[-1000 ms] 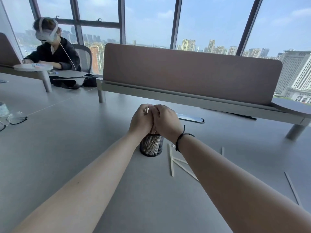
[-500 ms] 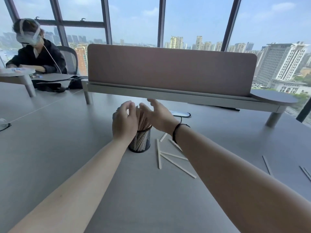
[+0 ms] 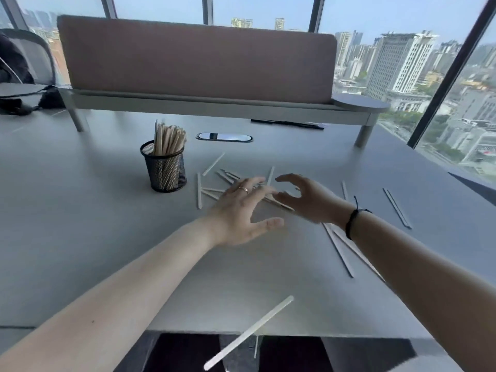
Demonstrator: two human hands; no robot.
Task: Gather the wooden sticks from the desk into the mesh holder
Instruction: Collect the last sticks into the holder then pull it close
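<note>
A black mesh holder [image 3: 165,169] stands on the grey desk [image 3: 80,210], packed with a bundle of wooden sticks [image 3: 169,139] that poke out of its top. To its right, several loose sticks [image 3: 212,165] lie scattered flat. My left hand [image 3: 243,210] hovers over this pile with fingers spread, holding nothing. My right hand [image 3: 306,198] is beside it, fingers curved and apart, also with nothing in it. More sticks [image 3: 339,249] lie under my right wrist, a pair of sticks [image 3: 397,208] lies far right, and one stick [image 3: 249,331] juts over the desk's near edge.
A pink divider panel [image 3: 198,57] on a raised shelf crosses the back of the desk. An oval cable port [image 3: 224,136] sits behind the sticks. Another person's dark sleeve [image 3: 10,65] and a chair show at far left. Windows are to the right.
Both hands left the holder's top and moved right and nearer, over the loose sticks. The bundle they held now stands in the holder. The camera view tilted down and shifted right.
</note>
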